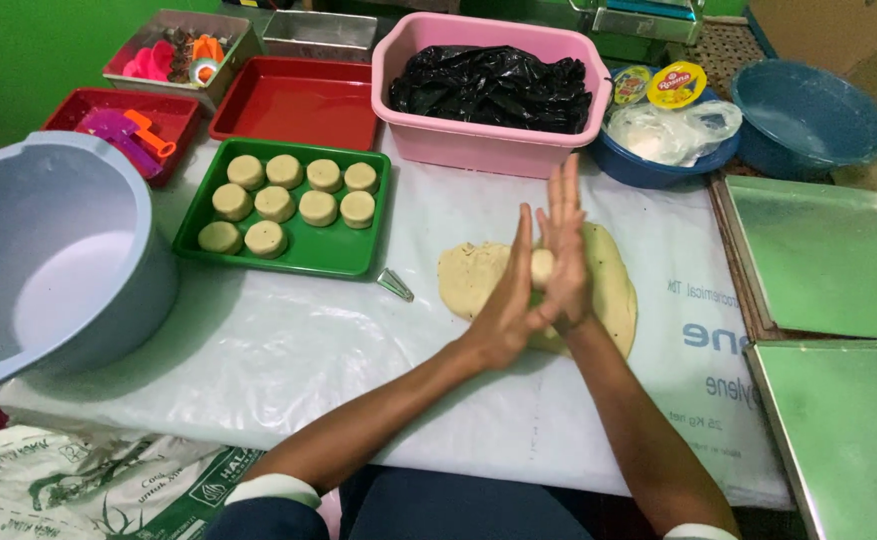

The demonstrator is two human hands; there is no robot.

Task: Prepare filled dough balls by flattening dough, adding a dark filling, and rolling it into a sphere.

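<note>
My left hand (506, 300) and my right hand (564, 250) are pressed palm to palm, fingers straight, with a small ball of pale dough (541, 268) held between them. They hover over a flattened sheet of dough (613, 285) lying on the white plastic table cover (288, 340). To the left, a green tray (343, 250) holds several round, flat-topped dough pieces (275, 203) in rows.
A large grey basin (53, 250) stands at the left edge. Behind are red trays (298, 100), a pink tub (478, 145) with black plastic, a blue bowl (658, 165) with bags and a blue basin (808, 115). Metal baking sheets (828, 255) lie right. A small metal cone (395, 285) rests beside the green tray.
</note>
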